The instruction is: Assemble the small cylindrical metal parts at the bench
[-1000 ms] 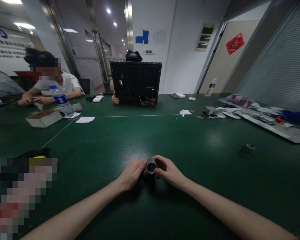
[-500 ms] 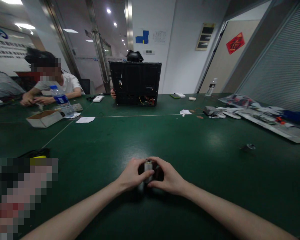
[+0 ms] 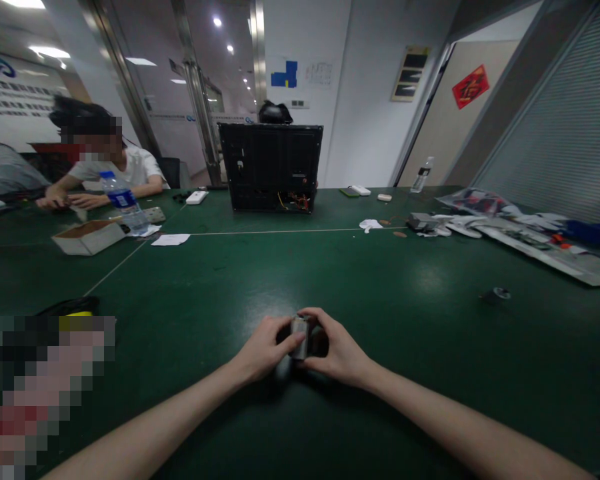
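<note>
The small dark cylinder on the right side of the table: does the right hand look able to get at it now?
Probably yes: nothing visible stands between the right hand and the small dark cylinder. But that hand is on the metal cylinder, so it would likely need to let go first.

The left grip point(image 3: 263, 347) and right grip point(image 3: 342, 350) hold a gray metal cylinder point(image 3: 299, 327).

The red sign point(image 3: 470, 87) on the door point(image 3: 443, 137) appears to read 福.
</note>
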Tool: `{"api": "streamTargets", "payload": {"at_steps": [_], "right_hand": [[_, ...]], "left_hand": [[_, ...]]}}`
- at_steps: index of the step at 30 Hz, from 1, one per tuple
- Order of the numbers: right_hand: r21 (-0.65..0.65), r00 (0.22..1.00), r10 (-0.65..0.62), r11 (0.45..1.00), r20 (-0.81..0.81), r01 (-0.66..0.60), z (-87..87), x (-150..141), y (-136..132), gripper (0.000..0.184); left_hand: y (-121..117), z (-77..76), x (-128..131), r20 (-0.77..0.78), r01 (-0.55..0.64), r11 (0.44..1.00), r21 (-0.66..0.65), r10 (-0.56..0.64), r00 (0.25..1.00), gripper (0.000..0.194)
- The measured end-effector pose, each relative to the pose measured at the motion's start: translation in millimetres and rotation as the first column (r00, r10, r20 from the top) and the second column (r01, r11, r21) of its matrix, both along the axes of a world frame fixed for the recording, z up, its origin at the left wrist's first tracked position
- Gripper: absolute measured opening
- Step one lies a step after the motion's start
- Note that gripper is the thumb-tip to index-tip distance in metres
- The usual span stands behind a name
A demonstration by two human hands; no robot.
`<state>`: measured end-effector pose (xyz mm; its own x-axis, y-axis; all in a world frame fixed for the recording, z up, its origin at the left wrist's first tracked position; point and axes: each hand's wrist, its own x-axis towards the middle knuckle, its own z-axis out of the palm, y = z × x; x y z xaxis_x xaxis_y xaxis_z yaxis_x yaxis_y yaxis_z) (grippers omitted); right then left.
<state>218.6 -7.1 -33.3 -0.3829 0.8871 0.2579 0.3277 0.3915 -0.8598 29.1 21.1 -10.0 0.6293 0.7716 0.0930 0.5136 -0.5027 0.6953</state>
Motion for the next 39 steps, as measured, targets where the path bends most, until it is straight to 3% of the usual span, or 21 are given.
{"api": "streamTargets", "payload": {"at_steps": [5,12,18,29,39], "right_hand": [[0.051,1.0,-0.007,0.999,-0.008,0.007,-4.9,-1,3,0.059],[0.111,1.0,-0.011,0.994,0.025,0.008,5.8,-1,0,0.063],[0.203,0.998,-0.032,0.979,0.046,0.022,13.2,0,-2,0.036],[0.187,0.999,-0.038,0.981,-0.037,0.044,13.7,2,2,0.01],[0.17,0.99,-0.106,0.978,-0.096,0.121,16.9,1,3,0.011]], "left_hand": [[1,-4.0,-1,0.05,-0.029,1.0,-0.005,0.029,0.998,0.035],[3,-5.7,0,0.151,-0.063,0.997,-0.049,0.07,0.986,0.023],[0,-1.8,2,0.107,-0.08,0.996,-0.042,0.084,0.991,0.023],[-5,2.1,3,0.057,0.021,1.0,-0.01,-0.02,0.998,0.027],[-6,1.2,3,0.05,0.014,1.0,0.021,-0.016,0.999,0.025]]}}
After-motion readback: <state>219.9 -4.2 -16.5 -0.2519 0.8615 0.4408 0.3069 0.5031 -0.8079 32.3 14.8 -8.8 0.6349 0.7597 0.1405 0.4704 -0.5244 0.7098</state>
